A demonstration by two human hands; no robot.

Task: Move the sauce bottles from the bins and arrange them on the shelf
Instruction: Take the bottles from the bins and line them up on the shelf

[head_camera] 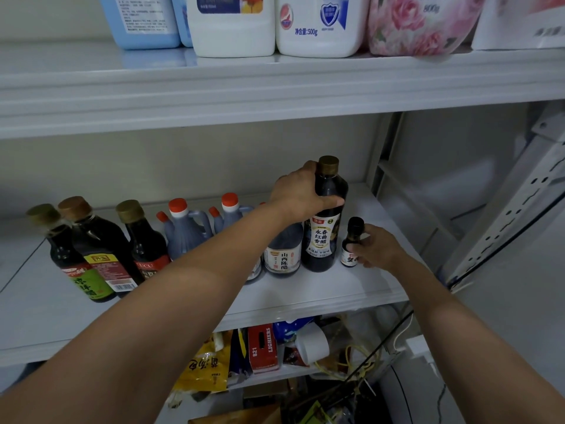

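A row of dark sauce bottles stands on the white middle shelf [321, 289]. My left hand [301, 191] grips the shoulder of a tall dark vinegar bottle [322, 240] with a gold cap, upright near the shelf's right end. Just right of it, my right hand [377, 247] holds a small black-capped bottle [351, 240] standing on the shelf. A squat jug with a white label [282, 255] sits left of the tall bottle, partly behind my left forearm. Further left stand two orange-capped jugs [186, 228] and three gold-capped bottles [101, 249].
The upper shelf [275, 87] carries white and blue detergent jugs [232, 22] and a floral pouch [419, 26]. Below, the lower shelf holds a red box [263, 348], yellow packets [204, 365], a roll and cables. A perforated metal upright [504, 206] rises at the right.
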